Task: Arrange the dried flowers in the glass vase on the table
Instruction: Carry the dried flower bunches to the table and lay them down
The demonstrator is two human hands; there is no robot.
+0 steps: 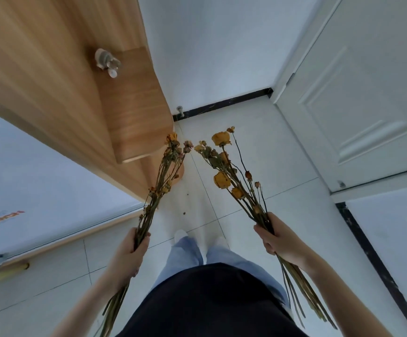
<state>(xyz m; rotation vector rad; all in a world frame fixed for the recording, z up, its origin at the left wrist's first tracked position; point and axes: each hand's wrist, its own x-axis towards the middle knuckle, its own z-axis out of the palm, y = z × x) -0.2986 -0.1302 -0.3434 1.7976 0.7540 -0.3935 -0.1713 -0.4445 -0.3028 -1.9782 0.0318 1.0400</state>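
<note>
White tiled floor [258, 147] | left hand [127, 254] grip clasps thin bunch [163, 176] | right hand [277, 239] grip clasps yellow-rose bunch [231, 176]

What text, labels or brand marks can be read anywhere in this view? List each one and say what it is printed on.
One orange print on the pale blue sheet at the left edge: upside down to the camera and blurred; it seems to read "HOMEMON", uncertain.
Faint pale marks just above that print: too blurred to read.
No text shows on the dried flowers, the white door or the wooden cabinet.
</note>
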